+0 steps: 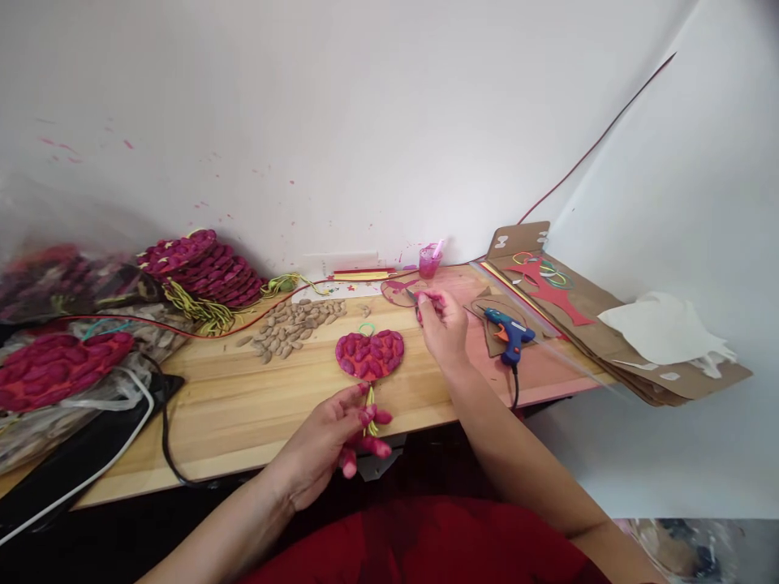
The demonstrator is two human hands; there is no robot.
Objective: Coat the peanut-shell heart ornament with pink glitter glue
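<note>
A magenta heart-shaped piece (369, 355) covered with painted shells lies near the table's front edge, a small green loop at its top. My left hand (350, 426) pinches the yellow-green tassel (371, 412) hanging from its lower tip; the other fingers are spread, stained pink. To the right and farther back, my right hand (443, 320) is closed on small dark scissors (414, 300), whose blades point left, apart from the heart. Beside that hand a blue glue gun (511, 334) rests on brown cardboard (496, 339).
Peanut-like shells (292, 326) are spread behind the heart. Stacked magenta pieces (204, 268) stand at the back left, near a plastic-wrapped pile. A pink cup (429, 261) stands by the wall. Cardboard (600, 324) with red scraps and white cloth (666, 328) lies right. Cables cross the left side.
</note>
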